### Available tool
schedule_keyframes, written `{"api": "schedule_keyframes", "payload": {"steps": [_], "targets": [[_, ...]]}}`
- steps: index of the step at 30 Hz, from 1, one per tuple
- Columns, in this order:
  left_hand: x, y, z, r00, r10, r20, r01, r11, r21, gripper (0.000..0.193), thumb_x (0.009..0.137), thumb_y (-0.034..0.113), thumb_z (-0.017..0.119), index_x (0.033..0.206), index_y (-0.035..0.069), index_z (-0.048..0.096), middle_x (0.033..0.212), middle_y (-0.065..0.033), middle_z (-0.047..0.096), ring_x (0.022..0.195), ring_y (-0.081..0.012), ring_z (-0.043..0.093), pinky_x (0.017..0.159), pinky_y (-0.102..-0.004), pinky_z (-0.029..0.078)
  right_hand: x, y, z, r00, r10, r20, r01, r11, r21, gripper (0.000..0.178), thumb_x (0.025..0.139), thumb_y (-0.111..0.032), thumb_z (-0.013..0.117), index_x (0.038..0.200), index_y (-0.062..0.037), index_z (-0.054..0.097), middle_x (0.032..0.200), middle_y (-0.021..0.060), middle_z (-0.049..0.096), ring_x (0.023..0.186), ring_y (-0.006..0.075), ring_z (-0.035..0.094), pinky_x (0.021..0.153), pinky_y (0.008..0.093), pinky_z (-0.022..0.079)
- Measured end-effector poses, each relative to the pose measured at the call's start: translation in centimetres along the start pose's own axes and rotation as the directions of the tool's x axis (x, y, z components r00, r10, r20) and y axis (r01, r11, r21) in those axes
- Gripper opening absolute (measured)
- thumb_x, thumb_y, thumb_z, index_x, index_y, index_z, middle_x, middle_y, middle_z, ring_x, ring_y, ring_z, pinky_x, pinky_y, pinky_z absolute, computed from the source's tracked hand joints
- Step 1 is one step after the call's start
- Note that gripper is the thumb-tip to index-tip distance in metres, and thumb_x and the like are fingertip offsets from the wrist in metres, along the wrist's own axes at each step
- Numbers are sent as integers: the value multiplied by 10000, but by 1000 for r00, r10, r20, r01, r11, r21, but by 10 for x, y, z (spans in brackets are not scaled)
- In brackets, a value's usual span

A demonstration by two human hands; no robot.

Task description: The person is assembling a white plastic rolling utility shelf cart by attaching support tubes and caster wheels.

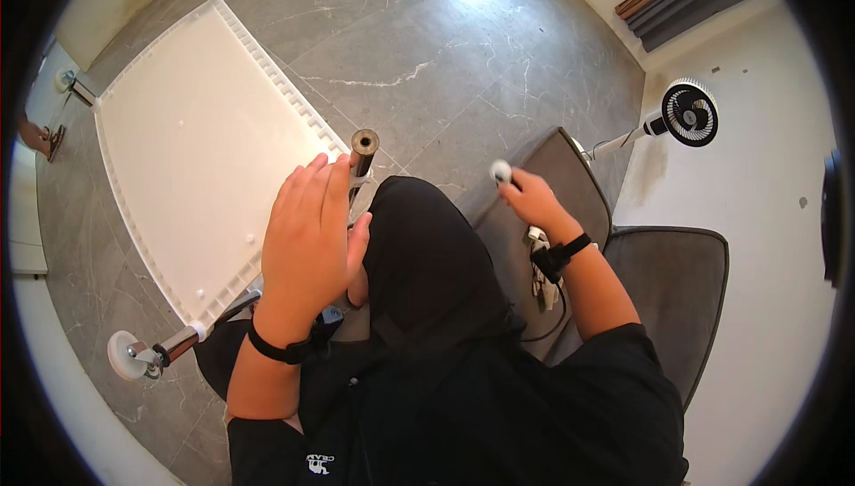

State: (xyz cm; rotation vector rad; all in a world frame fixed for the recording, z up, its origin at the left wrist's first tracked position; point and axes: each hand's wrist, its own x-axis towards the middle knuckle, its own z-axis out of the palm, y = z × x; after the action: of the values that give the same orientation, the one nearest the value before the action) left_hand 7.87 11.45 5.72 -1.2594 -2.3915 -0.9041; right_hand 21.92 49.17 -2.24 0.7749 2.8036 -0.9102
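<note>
- While the right hand [533, 201] reaches up and inward, its fingers are closed on a small, blurred white wheel [500, 172], near the left edge of the grey seat [579, 183].
- The left hand [312, 228] is held flat, back showing, fingers together and pointing up, thumb spread, gripping nothing; it is beside the metal post [363, 149], though I cannot tell whether they touch.
- That post stands at the right corner of the white panel [196, 130], its end bare; posts at the other three corners bear casters [127, 357].
- The left hand hides part of the panel's right edge, and a black-clad leg [427, 237] comes between post and wheel.
- A pale bundle [541, 272] is on the seat, by the right wrist.
- Farther out are a fan [690, 114] and a curtain [695, 7].
</note>
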Motion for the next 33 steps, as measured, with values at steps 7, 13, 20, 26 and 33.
{"api": "schedule_keyframes", "payload": {"steps": [7,13,20,26,33], "targets": [[-9,5,-21,998,-33,-45,28,995,-95,488,839,90,666,1306,-22,579,1272,-228,600,1211,-403,568,1052,-474,436,-33,106,37,983,166,81,-103,856,-507,299,865,-260,643,1017,-13,714,1016,247,680,989,421,652,899,470,526],[-44,13,-75,887,146,-439,-232,961,-151,177,836,78,620,1005,32,645,986,-135,627,889,-319,596,784,-432,484,-32,128,29,986,77,-149,-140,868,-477,314,848,-255,681,1055,-19,700,1116,244,627,1010,414,643,916,472,528],[-116,-29,-171,359,381,-852,-213,922,323,349,971,316,459,1095,16,587,1088,-164,583,948,-297,579,822,-405,458,11,-7,-1,832,-306,-463,214,947,-241,178,895,-97,612,1050,-32,669,931,151,603,840,309,626,756,397,515],[-143,-66,-106,595,-433,-677,235,900,-368,677,1036,531,393,1390,-43,450,1378,-180,513,1262,-286,518,1081,-422,417,-12,-137,1,641,-503,-580,607,794,-17,170,887,18,579,1043,-8,642,809,94,526,701,201,506,660,312,438],[-101,-76,-66,720,-433,-542,142,857,-496,665,1004,656,366,1003,17,552,841,-65,617,942,-234,630,942,-414,460,-22,-234,11,446,-782,-435,885,457,85,250,837,40,597,1086,40,613,824,125,558,698,220,528,646,314,436]]}}
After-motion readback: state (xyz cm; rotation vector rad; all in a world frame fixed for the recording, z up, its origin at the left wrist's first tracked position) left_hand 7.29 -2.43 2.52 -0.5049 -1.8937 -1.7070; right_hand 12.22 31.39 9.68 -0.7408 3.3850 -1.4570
